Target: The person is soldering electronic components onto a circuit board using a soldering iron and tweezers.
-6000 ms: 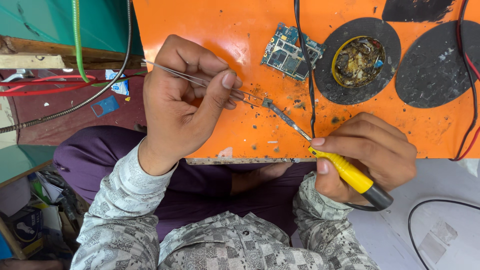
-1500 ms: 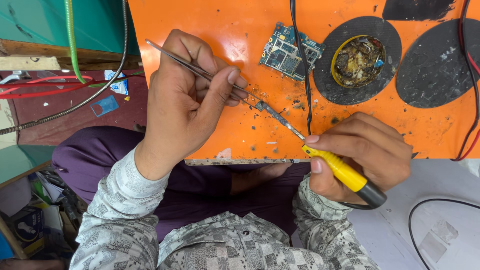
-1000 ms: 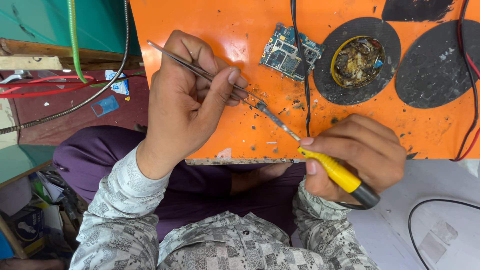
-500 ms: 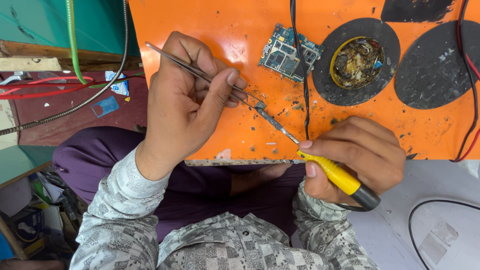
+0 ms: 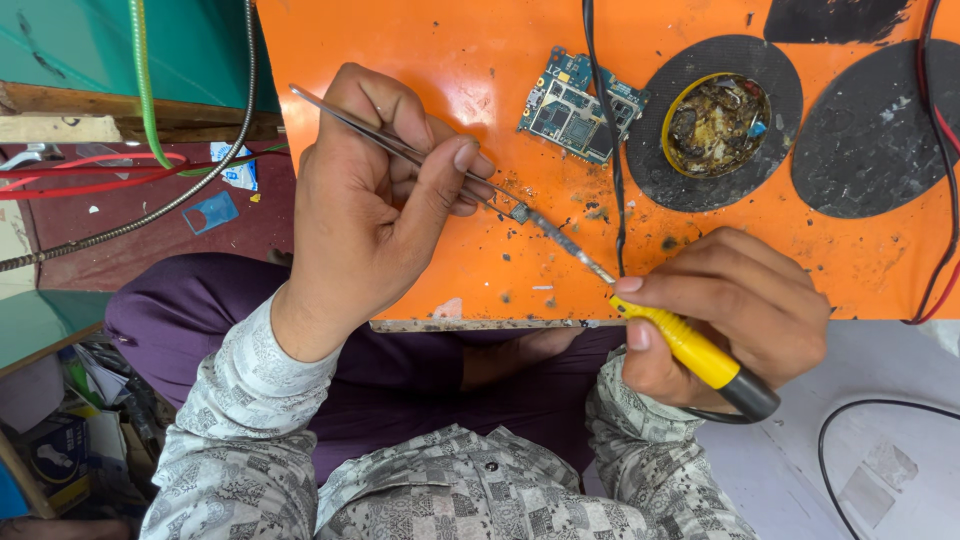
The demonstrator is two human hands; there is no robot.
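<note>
Pinching tweezers w/ left hand fingers; tips hold small part just above orange tabletop. Right hand fingers wrapped round yellow soldering iron, tip touching part. Circuit board nearby.

A small blue card lies flat on the dark red floor left of the orange desk. Just above it sits a crumpled white-and-blue wrapper. A cardboard box stands at bottom left.
</note>
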